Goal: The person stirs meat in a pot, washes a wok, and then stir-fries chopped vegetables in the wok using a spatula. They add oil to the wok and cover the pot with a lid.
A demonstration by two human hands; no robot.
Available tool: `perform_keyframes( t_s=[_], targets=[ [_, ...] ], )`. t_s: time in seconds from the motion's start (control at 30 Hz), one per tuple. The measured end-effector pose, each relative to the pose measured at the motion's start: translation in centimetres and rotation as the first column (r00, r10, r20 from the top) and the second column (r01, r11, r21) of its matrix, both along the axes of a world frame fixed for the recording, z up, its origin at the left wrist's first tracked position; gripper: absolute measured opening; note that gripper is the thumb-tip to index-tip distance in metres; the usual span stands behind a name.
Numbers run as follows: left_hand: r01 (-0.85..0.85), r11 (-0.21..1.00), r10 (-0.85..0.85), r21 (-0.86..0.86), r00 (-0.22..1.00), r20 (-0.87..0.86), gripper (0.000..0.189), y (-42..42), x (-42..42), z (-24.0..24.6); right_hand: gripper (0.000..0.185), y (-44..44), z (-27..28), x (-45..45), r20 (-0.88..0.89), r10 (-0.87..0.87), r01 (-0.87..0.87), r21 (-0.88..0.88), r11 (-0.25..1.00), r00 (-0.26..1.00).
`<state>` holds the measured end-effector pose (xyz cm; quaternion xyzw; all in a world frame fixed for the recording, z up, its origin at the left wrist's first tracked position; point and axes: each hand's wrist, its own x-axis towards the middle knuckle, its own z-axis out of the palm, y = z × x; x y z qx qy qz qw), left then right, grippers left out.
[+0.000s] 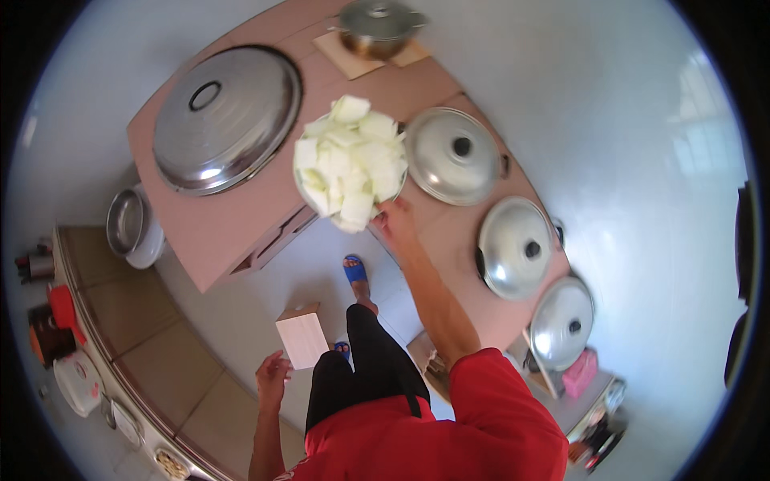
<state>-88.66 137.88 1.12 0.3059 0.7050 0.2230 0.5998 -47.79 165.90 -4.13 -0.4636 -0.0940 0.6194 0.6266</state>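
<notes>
My right hand [394, 219] grips the near rim of a round bowl or plate, which is heaped with pale, cut vegetable pieces [352, 159]. The heap hides most of the dish. It is over the pink tiled counter, between a large domed metal lid [222, 120] on the left and a smaller metal lid with a black knob [454, 156] on the right. Low on the left, my left hand [274, 374] has its fingers loosely curled and holds nothing. It is beside a small light wooden stool [302, 340], and whether they touch cannot be told.
A lidded pot [379, 30] stands on wooden boards at the far end. Two more metal lids [516, 248] [562, 323] line the right side. Metal and white basins [127, 222] are beyond the counter's left corner. A pink package [580, 373] lies at lower right.
</notes>
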Motion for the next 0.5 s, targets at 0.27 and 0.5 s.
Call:
perform_keyframes(
  t_s=[0.27, 0.5],
  targets=[
    [0.499, 0.860, -0.511, 0.107, 0.846, 0.152, 0.037, -4.9, 4.3, 3.0, 0.025, -35.2, 13.4, -0.5, 0.247, -0.248, 0.263, -0.027, 0.964, 0.937],
    [0.807, 0.557, -0.788, -0.199, 0.588, 0.179, 0.045, -18.1, 6.0, 0.5, 0.022, -70.1, 20.6, -4.3, 0.289, -0.628, 0.678, -0.122, 0.725, 0.723]
  ],
)
